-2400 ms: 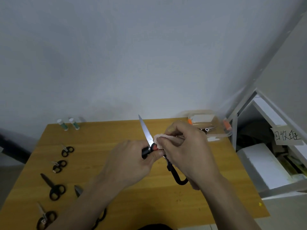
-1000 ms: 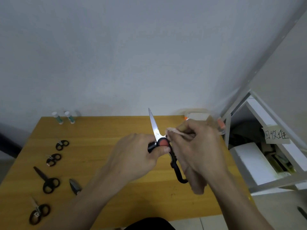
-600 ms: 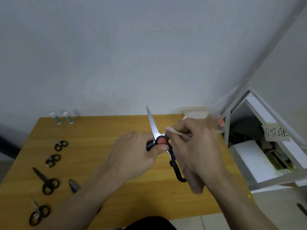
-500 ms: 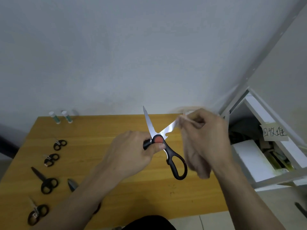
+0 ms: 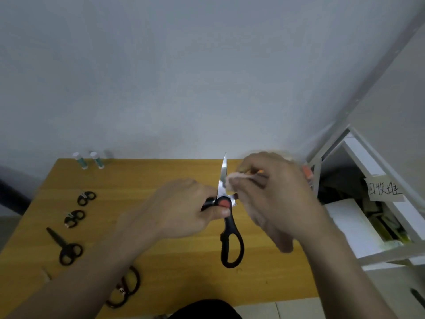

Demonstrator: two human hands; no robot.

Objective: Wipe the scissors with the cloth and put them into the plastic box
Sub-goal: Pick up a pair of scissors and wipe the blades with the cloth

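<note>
While the left hand [image 5: 181, 210] grips one black handle of the large scissors [image 5: 226, 217] just below centre frame, thumb curled against the red pivot, the other handle loop hangs down toward the wooden table [image 5: 161, 180]. One serrated blade points up toward the wall; the second blade is mostly hidden behind the cloth. To the right of centre, the right hand [image 5: 273, 194] pinches a small pale cloth [image 5: 236, 179] between curled fingers and thumb, and the cloth touches the blades just above the pivot. At lower left, part of another pair of scissors [image 5: 125, 287] shows beneath the left forearm. Along the left edge of the table lie three smaller black pairs [image 5: 66, 247]. Behind the right hand, at the far right corner of the table, only an orange clip of the plastic box [image 5: 307, 172] shows. At upper left of the table stand two small white-capped tubes [image 5: 88, 160].
</note>
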